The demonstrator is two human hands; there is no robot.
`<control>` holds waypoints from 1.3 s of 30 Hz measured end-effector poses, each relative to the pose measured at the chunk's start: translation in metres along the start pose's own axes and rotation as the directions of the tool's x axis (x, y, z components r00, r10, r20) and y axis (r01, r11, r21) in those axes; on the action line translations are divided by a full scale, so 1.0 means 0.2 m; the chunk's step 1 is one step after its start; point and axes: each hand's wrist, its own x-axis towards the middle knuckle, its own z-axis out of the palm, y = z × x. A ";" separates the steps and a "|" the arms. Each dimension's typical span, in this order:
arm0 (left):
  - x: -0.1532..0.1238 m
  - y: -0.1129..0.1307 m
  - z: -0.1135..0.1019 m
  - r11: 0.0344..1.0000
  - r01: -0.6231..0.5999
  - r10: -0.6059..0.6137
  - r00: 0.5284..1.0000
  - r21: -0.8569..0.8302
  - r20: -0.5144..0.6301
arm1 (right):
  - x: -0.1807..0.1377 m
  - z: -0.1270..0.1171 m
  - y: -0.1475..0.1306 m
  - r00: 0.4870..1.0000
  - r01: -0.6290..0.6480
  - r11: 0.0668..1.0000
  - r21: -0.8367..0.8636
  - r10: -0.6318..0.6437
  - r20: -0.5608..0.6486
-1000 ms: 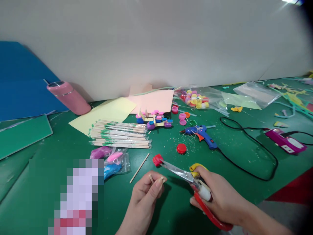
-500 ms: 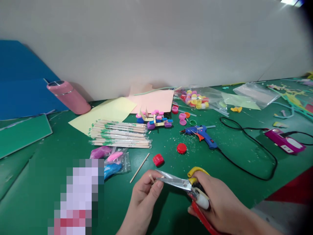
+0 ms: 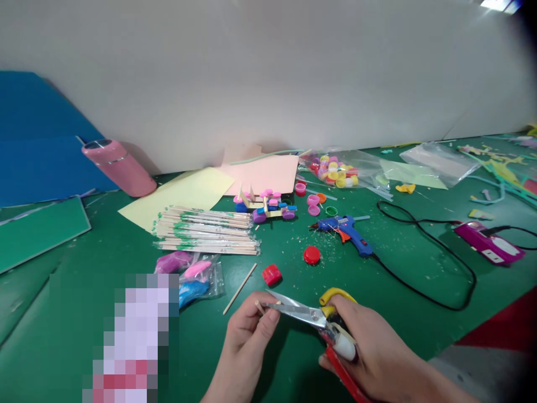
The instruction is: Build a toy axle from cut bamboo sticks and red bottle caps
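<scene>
Between the thumb and fingers of my left hand is a short piece of wooden stick, most of it hidden by the fingers. My right hand grips a pair of scissors with one yellow and one red handle. The slightly parted blades reach over my left fingertips, at the stick. Just beyond my left hand lies a loose wooden stick. A red lumpy block and a red bottle cap lie past the scissors.
A blue glue gun lies to the right, its black cord running to a purple power unit. Wrapped chopsticks, small colourful toy cars, bagged clay and a pink bottle stand or lie further back.
The scissors and my right hand have shifted slightly left, the blades sitting a little further over the stick piece. My left hand stays nearly still.
</scene>
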 end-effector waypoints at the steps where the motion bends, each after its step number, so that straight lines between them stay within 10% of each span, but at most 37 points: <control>1: 0.00 0.00 0.00 1.000 -0.001 0.001 1.000 -0.001 -0.003 | 0.00 0.00 0.00 1.000 -0.001 1.000 0.008 0.001 0.007; 30: -0.02 0.00 0.00 0.984 -0.009 -0.005 0.997 0.179 0.080 | 0.02 0.01 0.03 0.995 -0.099 0.995 -0.008 0.099 -0.005; 39: 0.05 0.03 0.20 0.975 0.123 -0.113 0.992 -0.185 0.061 | -0.01 -0.13 0.10 0.998 0.000 0.992 0.129 0.009 -0.070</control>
